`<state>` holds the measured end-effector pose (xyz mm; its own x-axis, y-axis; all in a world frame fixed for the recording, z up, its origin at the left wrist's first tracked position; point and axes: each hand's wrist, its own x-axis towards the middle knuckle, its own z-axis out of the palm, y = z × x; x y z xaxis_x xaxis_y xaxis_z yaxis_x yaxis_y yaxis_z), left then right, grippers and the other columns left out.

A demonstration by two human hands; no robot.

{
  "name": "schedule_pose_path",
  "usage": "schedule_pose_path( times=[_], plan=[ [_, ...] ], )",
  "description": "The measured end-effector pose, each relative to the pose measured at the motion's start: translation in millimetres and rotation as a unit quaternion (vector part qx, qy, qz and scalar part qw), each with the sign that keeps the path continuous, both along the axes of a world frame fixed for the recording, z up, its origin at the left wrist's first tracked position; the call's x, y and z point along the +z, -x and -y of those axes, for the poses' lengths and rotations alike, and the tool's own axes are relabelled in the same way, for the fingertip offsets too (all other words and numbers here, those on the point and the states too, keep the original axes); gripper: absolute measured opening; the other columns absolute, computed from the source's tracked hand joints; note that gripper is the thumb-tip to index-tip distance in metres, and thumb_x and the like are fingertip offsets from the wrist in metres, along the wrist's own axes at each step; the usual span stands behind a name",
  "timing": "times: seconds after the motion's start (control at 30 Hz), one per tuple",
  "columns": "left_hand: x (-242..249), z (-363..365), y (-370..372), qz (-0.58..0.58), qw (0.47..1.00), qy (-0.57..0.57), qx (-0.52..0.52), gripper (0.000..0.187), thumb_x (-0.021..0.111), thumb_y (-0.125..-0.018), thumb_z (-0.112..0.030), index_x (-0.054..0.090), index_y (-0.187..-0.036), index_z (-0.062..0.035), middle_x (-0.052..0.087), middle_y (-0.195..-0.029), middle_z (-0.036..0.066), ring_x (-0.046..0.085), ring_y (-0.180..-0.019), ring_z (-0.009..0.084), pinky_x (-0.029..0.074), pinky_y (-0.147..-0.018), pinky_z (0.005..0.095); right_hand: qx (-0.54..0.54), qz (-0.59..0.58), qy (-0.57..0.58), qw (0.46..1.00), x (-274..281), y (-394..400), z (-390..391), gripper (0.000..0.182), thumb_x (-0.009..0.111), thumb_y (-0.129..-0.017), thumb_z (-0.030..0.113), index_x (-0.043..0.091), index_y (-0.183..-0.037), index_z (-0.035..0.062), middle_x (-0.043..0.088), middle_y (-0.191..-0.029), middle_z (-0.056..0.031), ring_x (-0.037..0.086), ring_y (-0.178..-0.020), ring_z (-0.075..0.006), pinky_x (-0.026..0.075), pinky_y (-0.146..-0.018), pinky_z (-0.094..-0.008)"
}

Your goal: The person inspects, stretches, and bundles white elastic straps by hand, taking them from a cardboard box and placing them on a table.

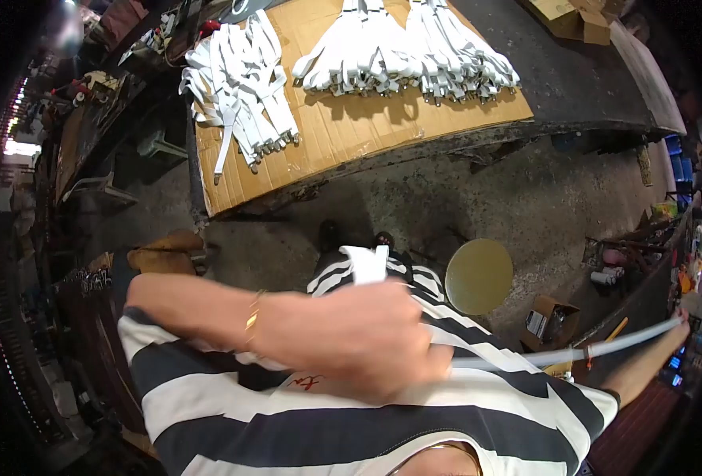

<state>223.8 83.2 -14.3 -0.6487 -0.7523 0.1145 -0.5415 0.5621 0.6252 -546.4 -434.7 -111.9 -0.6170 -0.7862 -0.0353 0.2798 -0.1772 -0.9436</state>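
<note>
A white elastic strap (553,357) is stretched across the front of my striped shirt, between my two hands. My left hand (351,333), with a gold bracelet at the wrist, is closed around one part of it near my chest, slightly blurred. White strap ends (369,263) stick out beyond that fist. Far out to the right, my right hand (682,319) grips the other part at arm's length; its fingers are small in the view. On the table ahead lie bundles of white straps with metal clips: a looser pile (244,87) at left and gathered bunches (363,51) farther right.
A cardboard sheet (351,131) covers part of the dark table (573,87). A round stool (479,277) stands on the floor right of my legs. An open carton (549,321) sits beyond it, and another cardboard box (581,20) rests at the table's far right.
</note>
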Motion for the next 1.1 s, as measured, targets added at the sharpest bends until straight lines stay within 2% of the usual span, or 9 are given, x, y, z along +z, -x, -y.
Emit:
schedule_pose_path(
  times=[0.13, 0.2, 0.23, 0.3, 0.33, 0.4, 0.63, 0.93, 1.1],
  plan=[
    [-54, 44, 17, 0.082, 0.987, 0.135, 0.040, 0.036, 0.051, -0.087, -0.027, 0.048, -0.060, -0.0036, 0.045, -0.039, 0.007, 0.051, -0.036, 0.0240, 0.038, -0.035, 0.0352, 0.137, 0.162, 0.019, 0.977, -91, -41, 7, 0.008, 0.049, -0.077, 0.000, 0.047, -0.084, -0.0012, 0.051, -0.076, -0.0116, 0.054, -0.069, -0.0223, 0.050, -0.064, -0.0366],
    [-85, 61, 28, 0.076, 0.990, 0.098, 0.073, 0.034, 0.049, -0.088, -0.024, 0.051, -0.061, -0.0037, 0.048, -0.042, 0.010, 0.053, -0.039, 0.0284, 0.040, -0.040, 0.0374, 0.311, 0.443, 0.013, 0.841, -193, -76, -2, 0.009, 0.050, -0.077, 0.000, 0.048, -0.085, -0.0015, 0.051, -0.077, -0.0117, 0.055, -0.070, -0.0224, 0.051, -0.065, -0.0370],
    [-100, 70, 33, 0.080, 0.989, 0.102, 0.074, 0.034, 0.049, -0.088, -0.024, 0.051, -0.061, -0.0037, 0.048, -0.042, 0.010, 0.053, -0.039, 0.0284, 0.040, -0.040, 0.0374, 0.288, 0.131, 0.029, 0.948, -216, -146, -41, 0.014, 0.056, -0.079, 0.003, 0.052, -0.091, -0.0002, 0.056, -0.083, -0.0105, 0.055, -0.073, -0.0211, 0.050, -0.067, -0.0337],
    [-126, 80, 38, 0.070, 0.984, 0.093, 0.132, 0.032, 0.049, -0.088, -0.024, 0.054, -0.063, -0.0035, 0.050, -0.044, 0.012, 0.054, -0.041, 0.0309, 0.041, -0.043, 0.0398, 0.419, 0.225, 0.013, 0.880, -219, -295, -144, 0.022, 0.060, -0.085, 0.018, 0.055, -0.099, 0.0015, 0.059, -0.090, -0.0090, 0.058, -0.079, -0.0201, 0.050, -0.075, -0.0319],
    [-136, 79, 37, 0.073, 0.983, 0.093, 0.139, 0.032, 0.049, -0.088, -0.024, 0.054, -0.063, -0.0035, 0.050, -0.044, 0.012, 0.054, -0.041, 0.0309, 0.041, -0.043, 0.0398, 0.241, 0.297, -0.006, 0.924, -217, -357, -185, 0.023, 0.058, -0.086, 0.016, 0.055, -0.102, 0.0010, 0.060, -0.097, -0.0111, 0.059, -0.087, -0.0217, 0.050, -0.083, -0.0350],
    [-152, 69, 34, 0.111, 0.971, 0.046, 0.205, 0.025, 0.052, -0.082, -0.021, 0.058, -0.068, -0.0018, 0.056, -0.053, 0.014, 0.059, -0.048, 0.0302, 0.045, -0.046, 0.0384, 0.257, 0.555, -0.018, 0.791, -263, -374, -228, 0.023, 0.058, -0.085, 0.018, 0.056, -0.103, 0.0024, 0.058, -0.104, -0.0116, 0.055, -0.097, -0.0222, 0.048, -0.088, -0.0373],
    [-188, 20, 32, 0.117, 0.959, -0.159, 0.205, 0.034, 0.047, -0.089, -0.029, 0.059, -0.075, -0.0008, 0.055, -0.052, 0.017, 0.056, -0.047, 0.0352, 0.045, -0.047, 0.0450, 0.158, 0.512, -0.021, 0.844, -332, -344, -280, 0.020, 0.055, -0.087, 0.017, 0.056, -0.094, -0.0022, 0.058, -0.083, -0.0116, 0.054, -0.076, -0.0221, 0.049, -0.072, -0.0338],
    [-193, 19, 34, 0.108, 0.963, -0.094, 0.228, 0.038, 0.045, -0.091, -0.030, 0.057, -0.071, -0.0012, 0.053, -0.050, 0.015, 0.056, -0.048, 0.0345, 0.043, -0.046, 0.0430, 0.195, 0.491, -0.060, 0.847, -333, -342, -241, 0.028, 0.038, -0.095, 0.022, 0.052, -0.089, -0.0020, 0.058, -0.084, -0.0133, 0.056, -0.077, -0.0254, 0.052, -0.072, -0.0374],
    [-160, 15, 25, 0.114, 0.964, -0.065, 0.231, 0.037, 0.045, -0.091, -0.031, 0.056, -0.071, -0.0017, 0.054, -0.050, 0.014, 0.056, -0.047, 0.0328, 0.042, -0.046, 0.0430, 0.175, 0.406, -0.100, 0.891, -318, -318, -182, 0.017, 0.046, -0.091, 0.016, 0.053, -0.087, 0.0009, 0.060, -0.087, -0.0138, 0.060, -0.079, -0.0268, 0.054, -0.074, -0.0413]
  ],
)
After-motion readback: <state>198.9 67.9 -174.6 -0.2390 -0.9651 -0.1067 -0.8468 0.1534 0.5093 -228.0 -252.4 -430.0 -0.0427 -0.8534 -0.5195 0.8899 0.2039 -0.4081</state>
